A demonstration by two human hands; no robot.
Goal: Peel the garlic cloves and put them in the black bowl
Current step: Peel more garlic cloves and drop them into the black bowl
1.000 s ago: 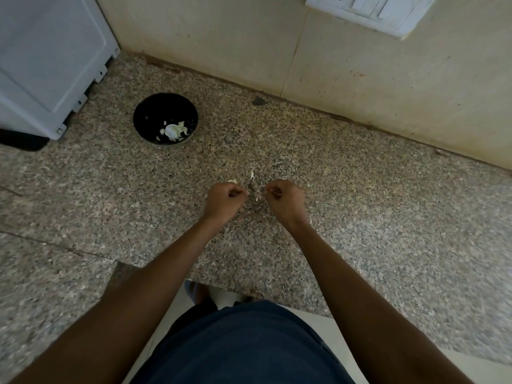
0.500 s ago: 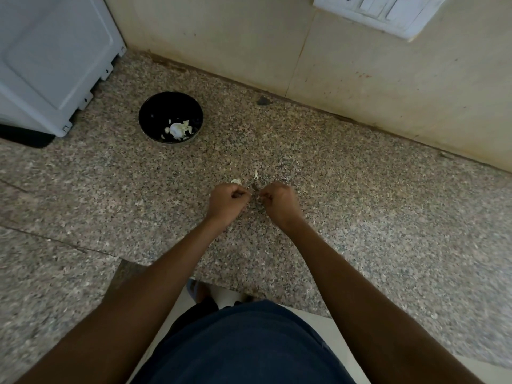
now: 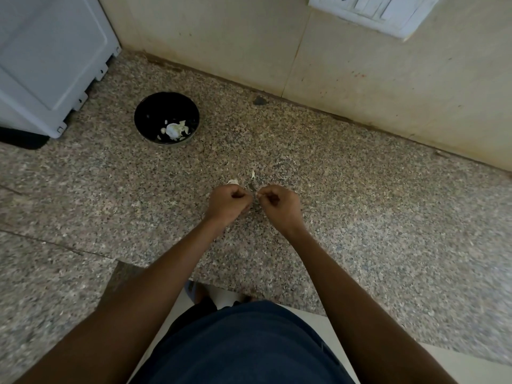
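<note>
Hands point(image 3: 253, 202) closer together than before.

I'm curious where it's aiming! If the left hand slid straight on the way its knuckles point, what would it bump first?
Probably the right hand, right beside the left hand; their fingertips nearly meet. Depth is unclear.

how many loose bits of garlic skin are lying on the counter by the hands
2 bits of garlic skin: one just beyond the left hand, another beyond the gap between it and the right hand. The hands may hide more.
</note>
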